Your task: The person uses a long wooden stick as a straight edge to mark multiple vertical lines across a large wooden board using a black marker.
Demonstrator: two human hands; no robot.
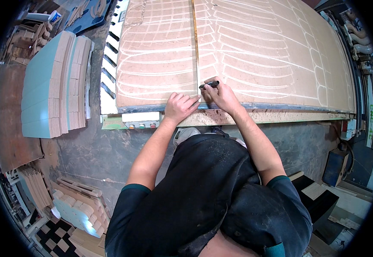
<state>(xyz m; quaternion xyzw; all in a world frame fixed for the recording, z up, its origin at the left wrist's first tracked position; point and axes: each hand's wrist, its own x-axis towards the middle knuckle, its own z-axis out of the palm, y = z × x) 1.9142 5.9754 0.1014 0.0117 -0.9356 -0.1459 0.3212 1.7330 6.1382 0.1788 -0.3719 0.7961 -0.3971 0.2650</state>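
A large brown board [255, 81], scored with pale curved outlines, lies on the machine bed in front of me. Across it, running away from me, stretches a long thin yellowish tape measure blade [196, 38]. My left hand [180, 107] is at the board's near edge, fingers curled and pinching the blade's near end. Just right of the blade, my right hand [223, 97] grips a black marker [212, 84], its tip pointing left toward the blade. The exact contact of the tip with the board is too small to make out.
Push buttons [142, 125] sit on a panel below the bed's front edge. A slotted white edge [108, 70] borders the board's left side. Stacked pale-green-faced boards [47, 85] stand at left, shaped stacked pieces [81, 212] at lower left. A blue box [335, 167] stands at right.
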